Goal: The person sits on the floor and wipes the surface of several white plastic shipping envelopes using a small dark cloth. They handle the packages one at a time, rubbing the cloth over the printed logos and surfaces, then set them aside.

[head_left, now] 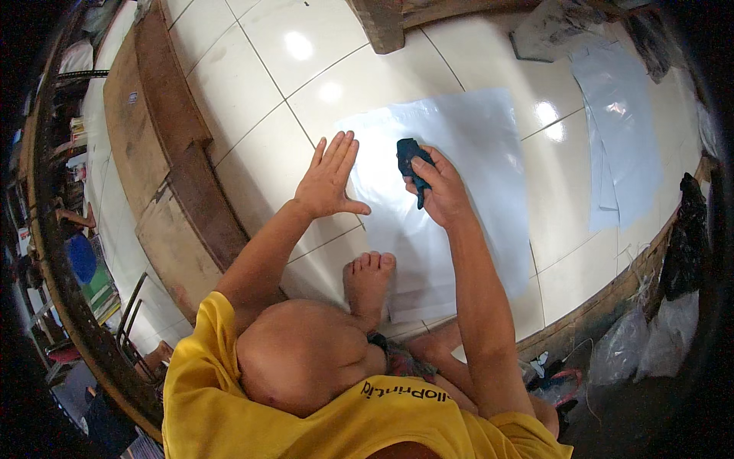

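A white glossy plastic sheet (pixel 466 252) lies on the tiled floor in front of me. My left hand (pixel 331 177) is held flat with its fingers stretched out at the sheet's left edge; whether it presses on the sheet or hovers I cannot tell. In my right hand (pixel 441 186) is a crumpled dark teal cloth (pixel 409 155), gripped between thumb and fingers over the sheet's upper middle. My bare foot (pixel 369 279) rests by the sheet's near left edge.
Brown cardboard (pixel 164 183) lies along the left. More whitish sheets (pixel 623 145) are stacked at the right, beside crumpled clear plastic (pixel 547 34). A wooden post (pixel 380 27) stands at the far side. Plastic bags (pixel 646 340) and a black bag (pixel 683 237) sit at the lower right.
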